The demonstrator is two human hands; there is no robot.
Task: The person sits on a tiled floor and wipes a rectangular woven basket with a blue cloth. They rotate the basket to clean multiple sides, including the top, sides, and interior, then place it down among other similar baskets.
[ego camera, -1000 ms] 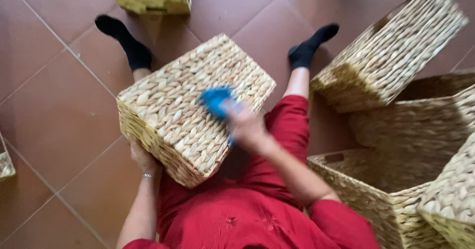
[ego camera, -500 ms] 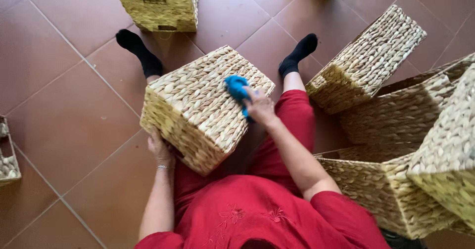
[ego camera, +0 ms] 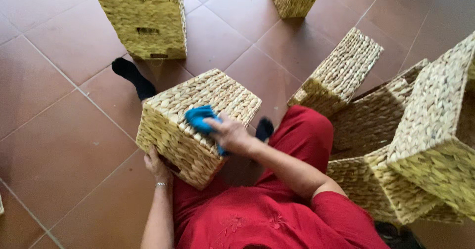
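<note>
Woven seagrass storage basket overturned on the lap, base up for access, braced at its lower rim by gripping left hand, right hand closed over blue cloth pressed flat against the weave.

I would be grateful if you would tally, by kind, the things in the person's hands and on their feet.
woven basket: 1
blue cloth: 1
black socks: 2
Total: 4
</note>
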